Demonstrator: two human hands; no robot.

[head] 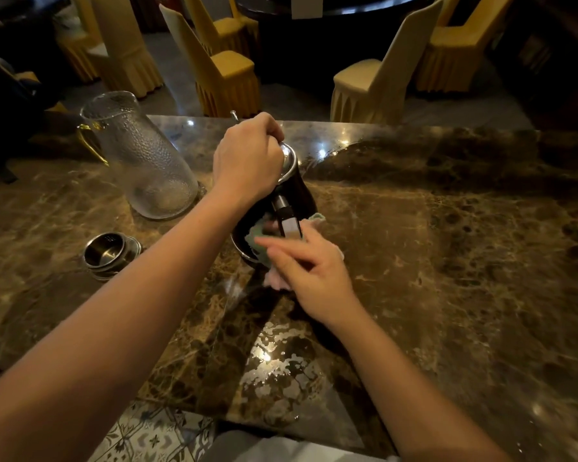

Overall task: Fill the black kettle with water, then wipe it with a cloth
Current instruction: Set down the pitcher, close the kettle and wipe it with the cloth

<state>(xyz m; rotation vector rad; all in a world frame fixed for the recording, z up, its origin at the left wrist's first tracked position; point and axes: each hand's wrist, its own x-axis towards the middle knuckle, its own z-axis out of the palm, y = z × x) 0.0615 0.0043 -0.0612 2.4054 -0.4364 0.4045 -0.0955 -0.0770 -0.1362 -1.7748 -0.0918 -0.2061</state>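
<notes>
The black kettle (301, 191) stands on the brown marble table (447, 245), its silver lid and black handle facing me. My left hand (247, 161) is closed over the kettle's top and holds it steady. My right hand (311, 271) presses a pale green and pink cloth (257, 235) against the kettle's lower near side, beside the handle. The cloth is blurred and partly hidden under my fingers.
A textured glass pitcher (141, 155) with a gold handle stands left of the kettle. A small steel strainer cup (106, 250) lies at the near left. Yellow-covered chairs (227, 78) stand beyond the table's far edge. A wet patch (281, 368) shines on the marble near me.
</notes>
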